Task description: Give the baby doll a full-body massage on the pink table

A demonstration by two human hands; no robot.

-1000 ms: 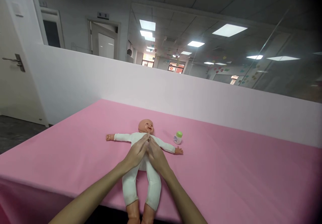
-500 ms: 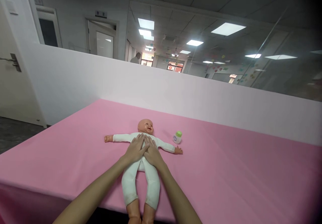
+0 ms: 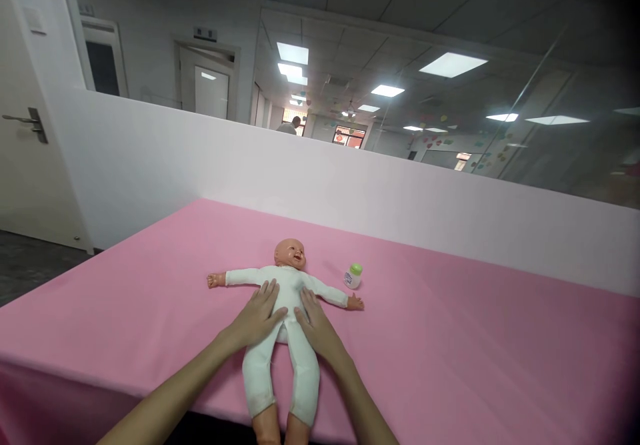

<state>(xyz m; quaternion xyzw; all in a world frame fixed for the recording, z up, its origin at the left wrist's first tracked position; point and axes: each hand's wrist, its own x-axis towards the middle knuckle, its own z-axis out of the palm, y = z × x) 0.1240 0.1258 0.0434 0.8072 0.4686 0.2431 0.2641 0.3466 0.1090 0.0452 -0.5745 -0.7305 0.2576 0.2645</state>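
Resting on the torso of a baby doll (image 3: pixel 289 285), just below the centre of the frame, are the left hand (image 3: pixel 256 316) and the right hand (image 3: pixel 317 325), the backs of both turned up. Each grip is wide and flat, with fingers extended and thumb held out toward the middle, closed around nothing; a strip of white fabric shows between the two thumbs.

The doll lies on its back on a counter (image 3: pixel 450 351) covered in pink cloth, its plastic lower legs passing over the near edge and cut off by the bottom of the frame. Its white-sleeved arms stretch out to either side, and its bald head is farthest from the hands, turned toward the right of the frame. Right of centre, near the doll's outstretched plastic hand but apart from it, stands a small white jar with a green lid (image 3: pixel 353 276).

Behind the counter, a white half-wall (image 3: pixel 350 181) crosses the frame, sloping down to the right. At the left edge is a pale door with a lever handle (image 3: pixel 31 125). Beyond the half-wall, in the upper middle, a person (image 3: pixel 291 126) shows small and indistinct, near a window (image 3: pixel 349 136), under bright ceiling panels (image 3: pixel 453 65).
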